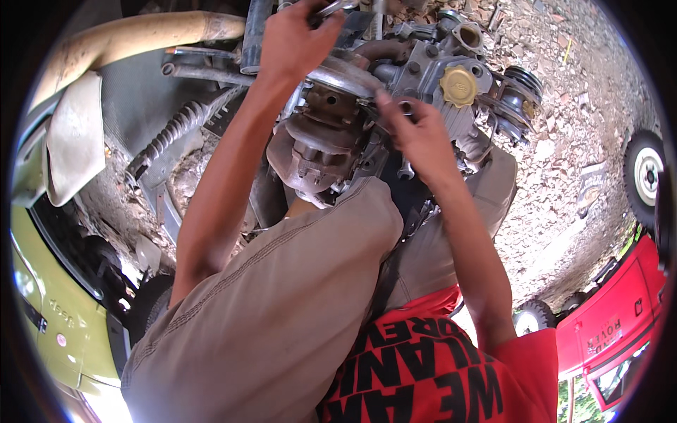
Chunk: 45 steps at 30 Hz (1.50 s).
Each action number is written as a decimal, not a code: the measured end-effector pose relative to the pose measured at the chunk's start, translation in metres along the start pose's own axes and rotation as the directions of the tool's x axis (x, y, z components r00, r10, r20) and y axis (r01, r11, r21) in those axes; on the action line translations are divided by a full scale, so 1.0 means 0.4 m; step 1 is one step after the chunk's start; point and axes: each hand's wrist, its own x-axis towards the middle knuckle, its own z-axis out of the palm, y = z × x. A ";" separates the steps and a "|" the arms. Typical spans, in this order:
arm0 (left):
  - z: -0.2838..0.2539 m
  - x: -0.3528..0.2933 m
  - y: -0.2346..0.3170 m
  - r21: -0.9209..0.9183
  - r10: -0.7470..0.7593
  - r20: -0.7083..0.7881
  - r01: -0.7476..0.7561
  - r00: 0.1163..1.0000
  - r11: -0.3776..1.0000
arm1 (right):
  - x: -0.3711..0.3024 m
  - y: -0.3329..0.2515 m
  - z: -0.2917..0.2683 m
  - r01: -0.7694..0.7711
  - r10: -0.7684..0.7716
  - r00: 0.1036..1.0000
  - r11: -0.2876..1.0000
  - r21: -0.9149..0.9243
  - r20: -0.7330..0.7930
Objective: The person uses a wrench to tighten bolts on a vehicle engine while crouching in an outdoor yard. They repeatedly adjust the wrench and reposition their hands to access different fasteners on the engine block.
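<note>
My left hand (pixel 300 42) is closed around a shiny metal tool (pixel 337 7) at the top edge, beyond the engine; its exact kind is cut off from sight. Over the middle of the engine, my right hand (pixel 422 137) has its fingers curled, with a dark round opening showing between them; what it grips cannot be made out. Below that hand a small round metal end (pixel 405 171) shows. The greasy engine (pixel 416 74) has a yellow filler cap (pixel 458 86) on its right part. A rusty, rounded housing (pixel 314 151) lies nearer to me, between my forearms.
A black pulley (pixel 522 84) sticks out at the engine's right end. To the left are a coil-wrapped shock absorber (pixel 176 134), a metal pipe (pixel 204 72) and a thick, pale curved pole (pixel 141 35). A green vehicle (pixel 63 310) and a red vehicle (pixel 610 310) flank the gravel ground.
</note>
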 end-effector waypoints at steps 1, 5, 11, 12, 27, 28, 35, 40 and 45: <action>-0.015 -0.012 -0.003 -0.061 -0.035 -0.010 0.034 0.999 0.998 | -0.005 -0.004 -0.016 0.004 0.001 1.000 0.984 0.180 -0.026; -0.118 -0.107 0.047 -0.010 -0.005 0.016 0.005 1.000 1.000 | -0.004 -0.035 -0.085 0.118 -0.038 0.991 0.674 0.730 -0.125; -0.165 -0.235 0.006 -0.046 0.112 0.561 -0.104 0.820 0.993 | 0.021 0.021 -0.055 0.072 -0.083 0.995 0.181 0.981 -0.058; -0.155 -0.243 0.002 -0.011 0.117 0.586 -0.136 0.802 0.991 | 0.017 0.030 -0.050 0.053 -0.096 0.995 0.158 0.986 -0.038; -0.140 -0.243 0.003 0.165 -0.010 0.628 -0.120 0.778 0.979 | -0.053 0.092 0.050 0.337 -0.265 0.935 0.469 0.816 -0.234; -0.139 -0.244 0.001 0.159 -0.008 0.628 -0.119 0.779 0.980 | -0.060 0.092 0.049 0.349 -0.242 0.936 0.530 0.773 -0.257; -0.146 -0.251 0.022 0.161 0.014 0.603 -0.139 0.798 0.977 | -0.100 0.154 -0.022 0.107 -0.036 0.987 0.875 0.471 -0.157; -0.145 -0.251 0.022 0.194 -0.005 0.623 -0.148 0.782 0.970 | -0.125 0.134 -0.021 0.088 -0.023 0.988 0.895 0.437 -0.152; -0.146 -0.252 0.019 0.184 -0.056 0.622 -0.076 0.781 0.980 | -0.139 0.095 0.011 0.228 -0.201 0.968 0.956 0.186 -0.152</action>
